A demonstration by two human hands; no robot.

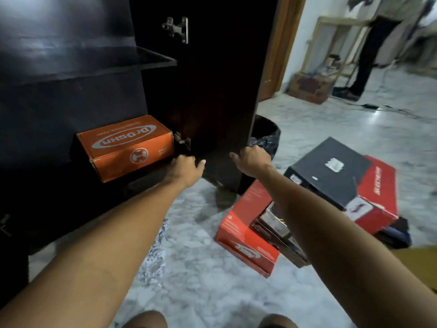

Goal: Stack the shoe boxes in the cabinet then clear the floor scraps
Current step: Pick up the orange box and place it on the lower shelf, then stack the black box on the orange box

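An orange shoe box (127, 147) lies on the low shelf of the dark cabinet (71, 95). My left hand (185, 168) is at the box's right end, its fingers curled against that end and the thumb held apart. My right hand (251, 159) grips the lower edge of the open cabinet door (212, 91). On the floor to the right lie two red shoe boxes (246, 233) (378, 197), with a black shoe box (331, 171) resting on top of them. Crumpled silvery scraps (156, 252) lie on the marble floor by the cabinet's foot.
A black-lined bin (266, 136) stands behind the open door. Dark items (279, 223) sit in the near red box. A person (371, 55) stands at the back right beside a wooden frame (331, 43) and a cardboard box (309, 87). An upper shelf (151, 60) juts out above.
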